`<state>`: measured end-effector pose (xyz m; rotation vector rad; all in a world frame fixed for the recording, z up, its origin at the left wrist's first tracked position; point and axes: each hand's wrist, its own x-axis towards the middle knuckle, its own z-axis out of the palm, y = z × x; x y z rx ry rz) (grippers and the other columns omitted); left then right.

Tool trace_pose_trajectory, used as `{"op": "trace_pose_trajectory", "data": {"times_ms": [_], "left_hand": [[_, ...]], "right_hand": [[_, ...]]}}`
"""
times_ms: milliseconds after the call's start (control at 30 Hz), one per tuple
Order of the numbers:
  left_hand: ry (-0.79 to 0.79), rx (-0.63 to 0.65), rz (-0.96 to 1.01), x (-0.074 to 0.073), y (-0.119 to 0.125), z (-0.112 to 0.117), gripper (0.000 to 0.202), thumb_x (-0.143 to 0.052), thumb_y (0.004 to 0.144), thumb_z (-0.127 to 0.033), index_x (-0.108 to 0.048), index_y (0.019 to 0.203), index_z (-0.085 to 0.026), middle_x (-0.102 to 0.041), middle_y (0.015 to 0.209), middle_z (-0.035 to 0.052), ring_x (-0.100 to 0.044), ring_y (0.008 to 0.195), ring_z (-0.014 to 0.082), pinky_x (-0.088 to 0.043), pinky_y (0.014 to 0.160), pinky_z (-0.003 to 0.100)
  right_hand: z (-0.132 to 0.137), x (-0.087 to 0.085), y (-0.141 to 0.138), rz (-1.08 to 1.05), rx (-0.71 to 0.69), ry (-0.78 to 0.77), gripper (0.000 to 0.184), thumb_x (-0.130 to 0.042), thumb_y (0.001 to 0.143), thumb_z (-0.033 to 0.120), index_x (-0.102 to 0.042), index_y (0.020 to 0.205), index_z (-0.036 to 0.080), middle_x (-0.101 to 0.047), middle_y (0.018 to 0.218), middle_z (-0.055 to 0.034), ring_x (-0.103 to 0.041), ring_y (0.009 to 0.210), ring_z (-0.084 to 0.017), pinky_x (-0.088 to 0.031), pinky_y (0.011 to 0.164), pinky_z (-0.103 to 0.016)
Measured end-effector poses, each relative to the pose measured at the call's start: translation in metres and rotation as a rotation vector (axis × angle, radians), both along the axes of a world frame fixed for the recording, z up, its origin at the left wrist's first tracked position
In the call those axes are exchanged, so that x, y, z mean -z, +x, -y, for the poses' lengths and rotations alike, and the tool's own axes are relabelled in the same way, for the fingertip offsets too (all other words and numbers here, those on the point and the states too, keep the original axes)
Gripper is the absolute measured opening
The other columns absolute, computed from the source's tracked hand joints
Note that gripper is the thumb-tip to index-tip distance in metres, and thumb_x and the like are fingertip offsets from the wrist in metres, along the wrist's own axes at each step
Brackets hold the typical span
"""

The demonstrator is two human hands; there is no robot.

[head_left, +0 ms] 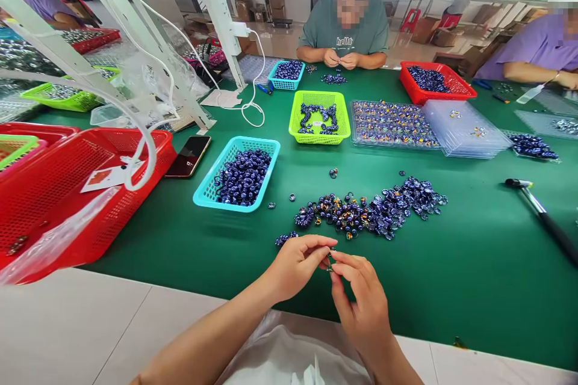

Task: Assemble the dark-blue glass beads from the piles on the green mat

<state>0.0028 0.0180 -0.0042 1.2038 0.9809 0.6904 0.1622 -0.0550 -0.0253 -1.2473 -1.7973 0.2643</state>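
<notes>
Fingers [317,260] of the left hand [291,271] are pinched together, thumb toward forefinger, on a small, dark, shiny piece [329,269]; the right hand's [363,295] thumb and fingertips are clamped on its other side. The piece sits between the two sets of fingertips, which cover most of it, so its exact shape is hard to tell. Just past the hands, a loose heap of glossy, dark-blue, round pieces [388,216] lies on the green, flat tabletop [180,234], with orange bits showing among them. Beyond the left hand stands a light-blue, rectangular, plastic basket [226,205] filled with dark-blue pieces. Well off to the right lies a black-handled metal hammer [548,222].
</notes>
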Motion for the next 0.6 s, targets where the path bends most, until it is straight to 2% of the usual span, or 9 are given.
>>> {"op": "trace_pose_trajectory", "data": {"times_ms": [133, 300, 367, 500, 600], "left_hand": [[0.028, 0.049, 0.028, 0.001, -0.002, 0.002, 0.033, -0.068, 0.081, -0.024, -0.071, 0.113, -0.015, -0.074, 0.1, 0.0094, -0.07, 0.087, 0.0202, -0.058, 0.081, 0.033], [0.11, 0.066, -0.069, 0.006, -0.006, 0.003, 0.029, -0.068, 0.083, -0.024, -0.072, 0.111, -0.017, -0.071, 0.096, 0.0077, -0.067, 0.087, 0.0196, -0.056, 0.08, 0.031], [0.14, 0.078, -0.092, 0.005, -0.008, 0.002, 0.028, -0.065, 0.085, -0.024, -0.072, 0.111, -0.017, -0.07, 0.095, 0.0073, -0.066, 0.086, 0.0189, -0.056, 0.079, 0.031], [0.222, 0.124, -0.143, 0.0, -0.013, 0.003, 0.029, -0.061, 0.089, -0.025, -0.07, 0.116, -0.018, -0.068, 0.098, 0.0072, -0.064, 0.088, 0.0181, -0.054, 0.079, 0.029], [0.304, 0.176, -0.176, -0.004, -0.016, 0.004, 0.029, -0.058, 0.092, -0.025, -0.069, 0.119, -0.02, -0.069, 0.101, 0.0072, -0.064, 0.089, 0.0175, -0.053, 0.078, 0.027]], "right_hand": [[0.001, -0.001, -0.001, -0.009, 0.017, -0.056, 0.03, -0.057, 0.089, 0.006, -0.058, 0.113, 0.024, -0.069, 0.114, -0.0099, -0.065, 0.102, -0.024, -0.054, 0.086, -0.044], [0.002, -0.001, -0.003, -0.077, -0.011, -0.1, 0.029, -0.055, 0.09, 0.007, -0.058, 0.112, 0.025, -0.069, 0.114, -0.0092, -0.064, 0.104, -0.023, -0.053, 0.088, -0.044], [0.003, -0.003, -0.002, -0.136, -0.009, -0.151, 0.024, -0.054, 0.092, 0.009, -0.058, 0.109, 0.025, -0.069, 0.112, -0.0084, -0.065, 0.104, -0.022, -0.053, 0.088, -0.041], [0.004, -0.009, 0.004, -0.264, 0.089, -0.293, 0.014, -0.05, 0.096, 0.015, -0.059, 0.102, 0.024, -0.07, 0.106, -0.0065, -0.066, 0.098, -0.02, -0.054, 0.08, -0.033], [0.003, -0.015, 0.007, -0.27, 0.088, -0.311, 0.013, -0.049, 0.096, 0.018, -0.06, 0.101, 0.024, -0.068, 0.097, -0.0047, -0.066, 0.086, -0.018, -0.053, 0.073, -0.029]]}}
